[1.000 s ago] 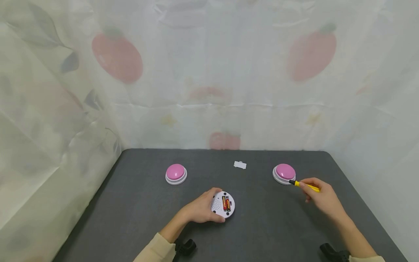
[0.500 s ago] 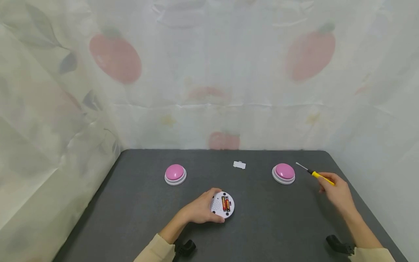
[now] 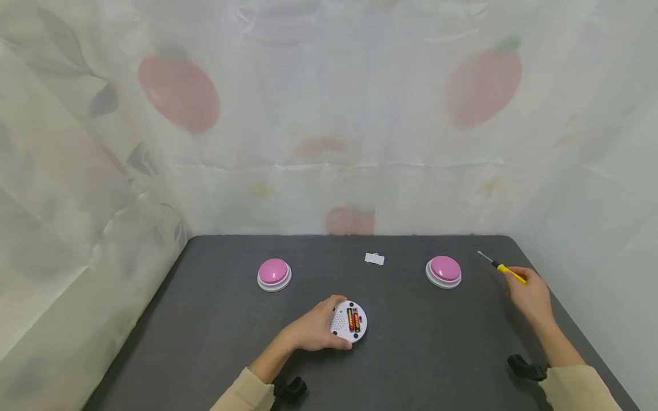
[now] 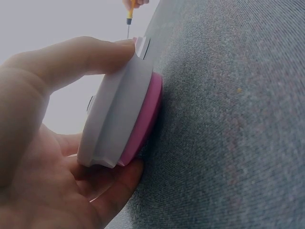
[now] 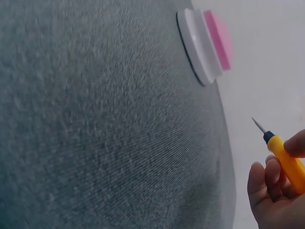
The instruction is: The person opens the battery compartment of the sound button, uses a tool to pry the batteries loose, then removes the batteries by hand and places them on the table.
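Observation:
My left hand [image 3: 316, 326] grips a round white push button [image 3: 341, 325] by its sides, thumb on one edge and fingers on the other. Its underside faces up in the head view, showing two red-and-black batteries [image 3: 353, 320] in an uncovered compartment. The left wrist view shows its pink dome [image 4: 145, 121] turned down against the grey cloth. Over the right side of the table, my right hand [image 3: 532, 297] pinches a screwdriver [image 3: 509, 272] by its yellow handle. The shaft points up and to the left, with the tip [image 5: 256, 122] in the air, touching nothing.
Two more pink-topped buttons stand upright: one at the left [image 3: 274, 275], one at the right [image 3: 444, 272], left of the screwdriver. A small white battery cover [image 3: 374, 259] lies near the back edge of the dark table [image 3: 406, 365]. A printed curtain [image 3: 329, 114] hangs behind.
My right hand has moved right with the screwdriver, away from the right-hand button that the tool overlapped earlier. The left hand has kept its hold on the overturned button.

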The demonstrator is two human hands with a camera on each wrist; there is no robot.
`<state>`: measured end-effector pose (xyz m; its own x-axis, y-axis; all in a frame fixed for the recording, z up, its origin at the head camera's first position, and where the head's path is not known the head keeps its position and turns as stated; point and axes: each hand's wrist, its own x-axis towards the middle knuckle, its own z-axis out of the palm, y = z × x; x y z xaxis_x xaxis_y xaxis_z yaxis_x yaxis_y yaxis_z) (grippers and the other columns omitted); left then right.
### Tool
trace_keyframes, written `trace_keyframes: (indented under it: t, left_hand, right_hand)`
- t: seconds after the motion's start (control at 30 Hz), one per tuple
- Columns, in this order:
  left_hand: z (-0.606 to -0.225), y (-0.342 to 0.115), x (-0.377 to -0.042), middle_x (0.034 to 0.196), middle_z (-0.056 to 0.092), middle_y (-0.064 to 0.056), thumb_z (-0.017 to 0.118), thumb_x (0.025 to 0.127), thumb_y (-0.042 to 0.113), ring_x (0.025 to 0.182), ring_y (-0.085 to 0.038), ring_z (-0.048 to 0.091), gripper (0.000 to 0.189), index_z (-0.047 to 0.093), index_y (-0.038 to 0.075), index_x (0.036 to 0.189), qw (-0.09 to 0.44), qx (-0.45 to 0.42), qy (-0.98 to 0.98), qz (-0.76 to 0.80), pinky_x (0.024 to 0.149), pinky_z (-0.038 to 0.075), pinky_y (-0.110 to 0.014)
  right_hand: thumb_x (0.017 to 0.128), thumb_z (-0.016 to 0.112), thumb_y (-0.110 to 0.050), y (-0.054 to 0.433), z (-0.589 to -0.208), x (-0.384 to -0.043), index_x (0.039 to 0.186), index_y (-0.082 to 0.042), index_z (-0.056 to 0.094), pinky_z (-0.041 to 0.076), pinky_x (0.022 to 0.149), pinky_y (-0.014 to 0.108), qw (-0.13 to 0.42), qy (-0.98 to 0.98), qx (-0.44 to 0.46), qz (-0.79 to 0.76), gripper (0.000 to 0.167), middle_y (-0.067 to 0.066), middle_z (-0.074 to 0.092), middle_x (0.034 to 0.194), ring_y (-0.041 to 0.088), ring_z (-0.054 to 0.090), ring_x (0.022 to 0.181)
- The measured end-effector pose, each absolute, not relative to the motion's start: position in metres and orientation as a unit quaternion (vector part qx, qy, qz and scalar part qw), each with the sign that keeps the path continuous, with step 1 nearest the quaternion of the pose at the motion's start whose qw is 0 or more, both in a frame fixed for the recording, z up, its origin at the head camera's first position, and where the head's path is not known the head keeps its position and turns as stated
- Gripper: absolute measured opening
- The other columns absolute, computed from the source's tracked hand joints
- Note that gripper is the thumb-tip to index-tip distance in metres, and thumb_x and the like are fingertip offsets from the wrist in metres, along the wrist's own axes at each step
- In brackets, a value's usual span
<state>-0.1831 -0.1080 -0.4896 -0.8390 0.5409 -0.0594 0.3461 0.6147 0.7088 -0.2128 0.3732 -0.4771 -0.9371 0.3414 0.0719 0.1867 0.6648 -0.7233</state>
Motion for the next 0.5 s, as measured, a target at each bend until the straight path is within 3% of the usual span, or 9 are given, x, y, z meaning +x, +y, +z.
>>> trace_keyframes:
  t: [0.13,0.27,0.5]
  left_hand:
    - [-0.490,-0.109,-0.184,0.116,0.054,0.000,0.090,0.071,0.038,0.104,-0.016,0.052,0.090,0.045,0.007,0.142,0.136,0.248,0.889,0.360,0.091,0.043,-0.034]
    - [-0.491,-0.109,-0.184,0.116,0.054,0.000,0.090,0.071,0.038,0.104,-0.016,0.052,0.090,0.045,0.007,0.142,0.135,0.251,0.887,0.362,0.091,0.043,-0.034]
    - [-0.493,-0.109,-0.183,0.115,0.054,0.001,0.090,0.071,0.039,0.103,-0.015,0.052,0.089,0.045,0.009,0.141,0.135,0.248,0.888,0.364,0.090,0.043,-0.034]
  right_hand:
    - [0.108,0.039,-0.028,0.378,-0.483,-0.221,0.136,0.015,0.047,0.052,0.073,0.040,0.100,-0.912,-0.149,0.368,0.052,0.036,0.051,0.126,0.042,0.059,0.098]
    - [0.107,0.038,-0.026,0.381,-0.488,-0.226,0.135,0.017,0.047,0.042,0.092,0.062,0.099,-0.915,-0.154,0.360,0.052,0.038,0.048,0.129,0.051,0.049,0.114]
    - [0.107,0.038,-0.024,0.384,-0.493,-0.231,0.132,0.020,0.048,0.040,0.095,0.064,0.093,-0.922,-0.159,0.342,0.051,0.040,0.049,0.128,0.054,0.048,0.116]
